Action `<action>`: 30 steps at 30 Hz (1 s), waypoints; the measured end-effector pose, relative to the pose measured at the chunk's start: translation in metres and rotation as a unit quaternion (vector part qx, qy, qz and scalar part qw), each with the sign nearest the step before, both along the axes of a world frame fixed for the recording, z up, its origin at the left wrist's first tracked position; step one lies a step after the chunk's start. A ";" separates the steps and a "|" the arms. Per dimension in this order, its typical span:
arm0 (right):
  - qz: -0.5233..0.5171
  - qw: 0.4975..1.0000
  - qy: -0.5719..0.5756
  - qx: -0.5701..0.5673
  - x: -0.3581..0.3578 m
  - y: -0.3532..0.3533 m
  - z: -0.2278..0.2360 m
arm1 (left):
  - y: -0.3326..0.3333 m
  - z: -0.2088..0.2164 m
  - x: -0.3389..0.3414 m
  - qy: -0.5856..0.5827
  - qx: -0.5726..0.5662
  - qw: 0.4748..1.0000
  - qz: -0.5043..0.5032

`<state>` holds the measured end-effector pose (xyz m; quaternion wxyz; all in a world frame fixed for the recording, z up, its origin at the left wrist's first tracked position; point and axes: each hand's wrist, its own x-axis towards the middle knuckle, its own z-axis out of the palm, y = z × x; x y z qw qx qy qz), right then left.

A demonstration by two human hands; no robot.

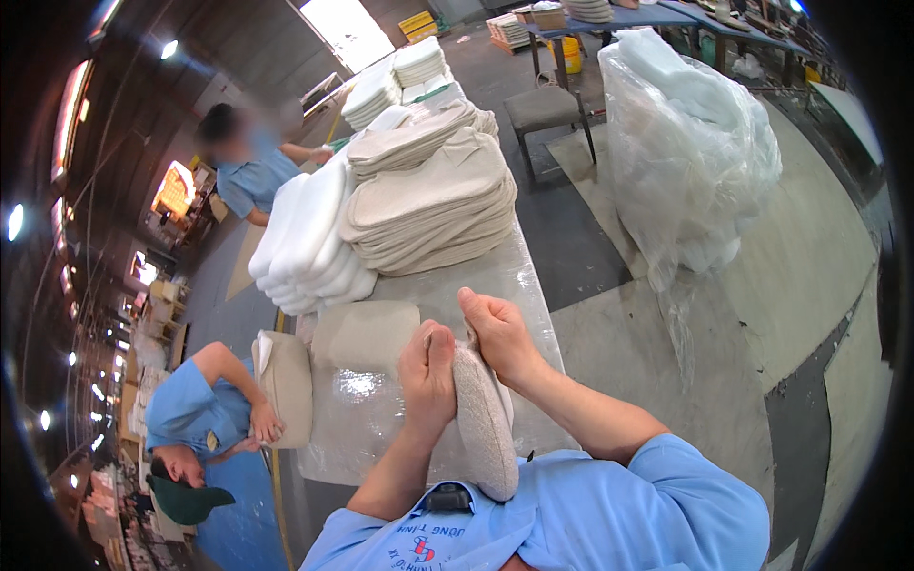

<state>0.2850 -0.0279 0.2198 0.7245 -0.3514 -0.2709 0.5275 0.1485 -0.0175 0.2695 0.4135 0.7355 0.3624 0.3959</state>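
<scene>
Upright in front of my chest is a beige textured cushion [483, 423], seen nearly edge-on, with a white strip showing along its right side. My left hand [427, 373] is closed on its upper edge from the left, thumb up. Close beside it, my right hand [500, 335] grips the same upper end from the right, also with the thumb up. The cushion's lower end rests near my shirt. On the plastic-covered table [476, 295] just beyond my left hand lies a flat beige cushion piece [367, 335].
Stacked beige covers [433, 205] and white padding sheets [309, 233] stand farther up the table. At left, a co-worker [205, 409] handles another beige cushion [286, 385]; a second person [252, 176] stands beyond. A plastic bag of white padding [681, 162] and a chair [545, 109] are at right.
</scene>
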 end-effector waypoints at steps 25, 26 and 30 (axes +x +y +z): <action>-0.163 0.961 -0.174 0.140 0.014 -0.016 0.109 | 0.011 0.001 0.023 -0.222 0.148 0.962 -0.058; -0.139 0.971 -0.135 0.137 0.017 -0.013 0.112 | 0.007 0.012 0.023 -0.210 0.142 0.965 -0.062; -0.050 0.996 -0.038 0.059 0.019 -0.008 0.114 | -0.012 0.032 0.020 -0.151 0.098 0.983 -0.042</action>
